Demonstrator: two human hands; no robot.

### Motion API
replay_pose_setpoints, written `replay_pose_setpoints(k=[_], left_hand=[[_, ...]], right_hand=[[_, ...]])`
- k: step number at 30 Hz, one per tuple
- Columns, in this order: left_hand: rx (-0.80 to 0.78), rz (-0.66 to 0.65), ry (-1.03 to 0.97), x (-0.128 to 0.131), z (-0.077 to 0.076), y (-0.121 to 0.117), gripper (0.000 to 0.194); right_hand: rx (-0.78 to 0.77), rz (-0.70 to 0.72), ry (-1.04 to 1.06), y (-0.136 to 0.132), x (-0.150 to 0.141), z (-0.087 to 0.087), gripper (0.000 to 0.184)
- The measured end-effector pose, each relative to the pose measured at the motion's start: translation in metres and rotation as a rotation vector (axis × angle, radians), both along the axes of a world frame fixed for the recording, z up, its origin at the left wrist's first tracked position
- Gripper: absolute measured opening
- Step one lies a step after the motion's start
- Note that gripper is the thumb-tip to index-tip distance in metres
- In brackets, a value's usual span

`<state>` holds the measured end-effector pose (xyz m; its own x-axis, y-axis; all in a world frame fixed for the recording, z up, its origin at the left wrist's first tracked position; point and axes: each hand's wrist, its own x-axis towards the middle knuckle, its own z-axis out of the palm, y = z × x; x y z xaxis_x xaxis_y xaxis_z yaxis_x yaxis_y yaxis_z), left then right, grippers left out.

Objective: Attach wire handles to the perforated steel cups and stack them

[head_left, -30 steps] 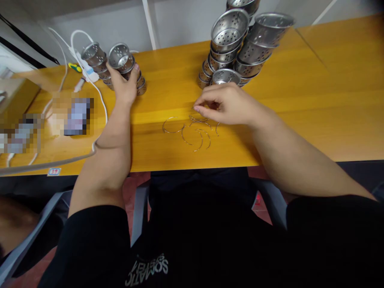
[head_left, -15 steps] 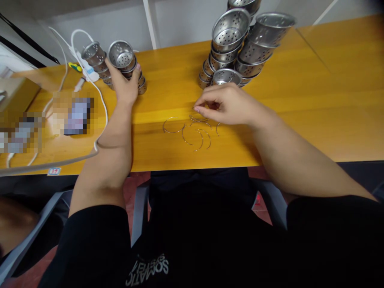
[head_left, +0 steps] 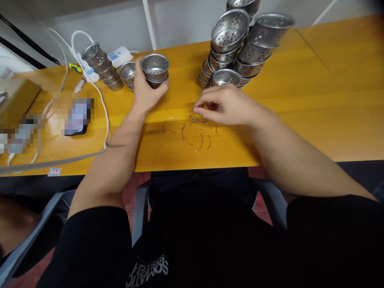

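Observation:
My left hand [head_left: 144, 94] is wrapped round a small perforated steel cup [head_left: 155, 70], held upright just above the yellow table [head_left: 300, 100]. My right hand [head_left: 223, 105] pinches a thin wire ring [head_left: 198, 118] at the edge of several loose wire rings [head_left: 192, 132] lying on the table in front of me. A tall pile of the same steel cups [head_left: 237, 44] stands right behind my right hand. A leaning row of cups [head_left: 102, 66] lies at the back left, and one more cup [head_left: 127, 72] sits beside my left hand.
A white power strip with cables [head_left: 87, 72] runs along the left of the table, next to a blurred dark object [head_left: 75, 118]. A small white box [head_left: 119, 55] lies at the back. The table's near edge is close to my body.
My left hand has lifted one steel cup off the left row and carried it right, towards the middle. My right hand has stayed on the wire rings.

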<state>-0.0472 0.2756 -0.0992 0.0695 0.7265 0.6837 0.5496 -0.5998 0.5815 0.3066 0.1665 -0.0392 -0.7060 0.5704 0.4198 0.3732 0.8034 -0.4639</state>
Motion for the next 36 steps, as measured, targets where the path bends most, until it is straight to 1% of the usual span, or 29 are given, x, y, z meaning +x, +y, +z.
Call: replay_pose_setpoints(k=[2, 4, 7, 10, 12, 13, 14, 15, 17, 18, 19, 20, 22, 25, 26, 27, 30, 32, 34, 36], left_hand=[[-0.161, 0.049, 0.032, 0.013, 0.003, -0.008, 0.089], [-0.257, 0.069, -0.017, 0.019, 0.002, -0.008, 0.089], [-0.285, 0.074, -0.062, 0.014, -0.005, -0.001, 0.089], [-0.266, 0.092, 0.065, -0.003, -0.015, 0.011, 0.099], [-0.261, 0.070, 0.160, -0.018, -0.023, 0.023, 0.114], [-0.256, 0.061, 0.155, -0.025, -0.029, 0.031, 0.121], [-0.248, 0.072, 0.102, -0.032, -0.035, 0.040, 0.129], [-0.247, 0.060, 0.063, -0.038, -0.041, 0.051, 0.131], [-0.206, 0.010, 0.008, -0.047, -0.055, 0.073, 0.127], [-0.182, -0.004, -0.055, -0.050, -0.062, 0.084, 0.125], [-0.170, -0.011, -0.140, -0.053, -0.067, 0.093, 0.129], [-0.185, -0.021, -0.204, -0.055, -0.072, 0.100, 0.135], [-0.202, -0.047, -0.199, -0.058, -0.079, 0.108, 0.131], [-0.188, -0.125, -0.087, -0.061, -0.083, 0.110, 0.116], [-0.191, -0.142, -0.081, -0.062, -0.084, 0.111, 0.117], [-0.204, -0.143, -0.104, -0.062, -0.085, 0.113, 0.123], [-0.241, -0.096, -0.261, -0.059, -0.086, 0.121, 0.143], [-0.229, -0.086, -0.315, -0.056, -0.084, 0.123, 0.145], [-0.190, -0.112, -0.276, -0.052, -0.080, 0.118, 0.136], [-0.136, -0.134, -0.186, -0.049, -0.074, 0.108, 0.122]], right_hand=[[0.000, 0.007, 0.001, 0.000, 0.000, -0.001, 0.034], [-0.005, 0.008, -0.003, 0.000, 0.000, -0.001, 0.032], [-0.017, 0.008, -0.009, 0.000, 0.000, -0.001, 0.029], [-0.024, 0.012, -0.011, 0.001, -0.001, -0.002, 0.029], [-0.025, 0.008, -0.012, 0.001, -0.001, -0.003, 0.032], [-0.025, 0.007, -0.014, 0.002, -0.001, -0.003, 0.034], [-0.024, 0.006, -0.014, 0.002, -0.001, -0.004, 0.036], [-0.024, 0.008, -0.015, 0.002, -0.001, -0.004, 0.038], [-0.026, 0.015, -0.018, 0.003, -0.001, -0.004, 0.040], [-0.028, 0.017, -0.023, 0.003, -0.001, -0.004, 0.041], [-0.030, 0.018, -0.029, 0.003, -0.002, -0.004, 0.041], [-0.033, 0.018, -0.038, 0.002, -0.002, -0.003, 0.041], [-0.041, 0.011, -0.059, 0.002, -0.001, 0.000, 0.039], [-0.071, -0.003, -0.121, 0.002, 0.002, 0.005, 0.030], [-0.088, 0.006, -0.160, 0.003, 0.004, 0.006, 0.027], [-0.110, 0.023, -0.207, 0.003, 0.006, 0.007, 0.023], [-0.191, 0.062, -0.334, 0.007, 0.010, 0.007, 0.015], [-0.234, 0.029, -0.391, 0.008, 0.010, 0.005, 0.015], [-0.255, -0.031, -0.447, 0.009, 0.008, 0.003, 0.013], [-0.270, -0.079, -0.499, 0.008, 0.004, 0.003, 0.006]])
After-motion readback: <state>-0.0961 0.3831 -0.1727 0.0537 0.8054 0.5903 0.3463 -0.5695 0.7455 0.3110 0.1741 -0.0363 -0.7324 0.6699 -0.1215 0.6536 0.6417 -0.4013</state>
